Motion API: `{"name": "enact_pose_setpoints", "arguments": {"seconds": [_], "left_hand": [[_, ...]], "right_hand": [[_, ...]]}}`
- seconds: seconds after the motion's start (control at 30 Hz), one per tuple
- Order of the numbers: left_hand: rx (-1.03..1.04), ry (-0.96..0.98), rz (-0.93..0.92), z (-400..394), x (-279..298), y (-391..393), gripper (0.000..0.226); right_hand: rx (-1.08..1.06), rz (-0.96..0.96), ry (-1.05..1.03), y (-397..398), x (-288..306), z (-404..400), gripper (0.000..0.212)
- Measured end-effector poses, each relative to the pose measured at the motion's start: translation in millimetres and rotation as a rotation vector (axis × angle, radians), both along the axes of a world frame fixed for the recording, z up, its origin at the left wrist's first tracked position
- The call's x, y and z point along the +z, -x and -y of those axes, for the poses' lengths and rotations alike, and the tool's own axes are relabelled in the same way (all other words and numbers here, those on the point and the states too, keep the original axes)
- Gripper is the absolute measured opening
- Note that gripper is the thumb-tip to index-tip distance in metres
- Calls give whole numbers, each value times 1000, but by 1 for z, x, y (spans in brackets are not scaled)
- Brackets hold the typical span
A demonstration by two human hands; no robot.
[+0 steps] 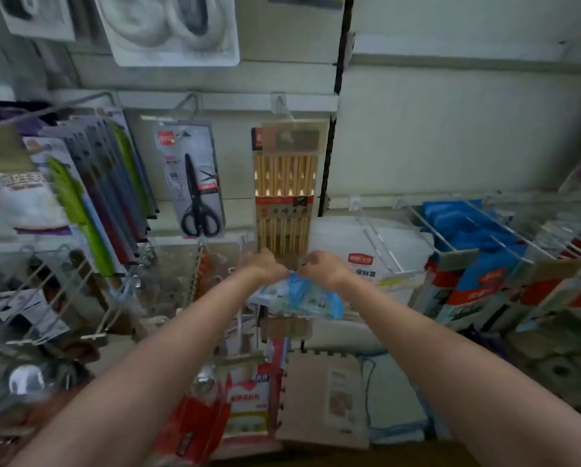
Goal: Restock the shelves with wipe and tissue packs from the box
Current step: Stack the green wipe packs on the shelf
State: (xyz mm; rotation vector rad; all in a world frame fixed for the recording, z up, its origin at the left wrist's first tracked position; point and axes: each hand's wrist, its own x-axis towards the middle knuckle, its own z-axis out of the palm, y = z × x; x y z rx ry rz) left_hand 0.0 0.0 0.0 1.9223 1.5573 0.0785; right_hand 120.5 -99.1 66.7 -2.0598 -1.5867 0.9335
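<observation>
Both hands — left hand (265, 264) and right hand (322, 266) — pinch the top edge of a blue and white pack (297, 296), held up just under the hanging chopsticks (284, 193). Scissors (198, 197) hang to the left. The pack's writing is too blurry to read.

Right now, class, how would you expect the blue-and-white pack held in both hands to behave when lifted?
The blue-and-white pack is probably soft and floppy: it sags below the left hand and right hand that pinch its top edge. It seems light, since fingertips alone carry it. Its glossy wrap may be slippery.
</observation>
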Motion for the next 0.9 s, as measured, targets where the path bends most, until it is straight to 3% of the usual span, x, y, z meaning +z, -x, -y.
{"name": "enact_pose_setpoints", "arguments": {"seconds": [0.2, 0.3, 0.4, 0.57, 0.73, 0.83, 0.9], "left_hand": [[33, 96, -50, 28, 23, 7, 44], [72, 96, -63, 24, 17, 4, 41], [77, 150, -54, 21, 17, 4, 51], [155, 223, 54, 16, 12, 11, 59], [273, 166, 167, 22, 10, 15, 58], [425, 148, 246, 24, 13, 17, 74], [457, 146, 284, 29, 18, 14, 73]], "right_hand": [[102, 256, 301, 6, -15, -26, 78], [153, 412, 365, 6, -19, -33, 88], [142, 420, 388, 6, -28, -39, 91], [78, 278, 392, 2, -28, -39, 75], [-11, 55, 425, 7, -31, -30, 82], [-121, -101, 371, 10, -30, -32, 77], [-173, -187, 313, 11, -28, -31, 68]]}}
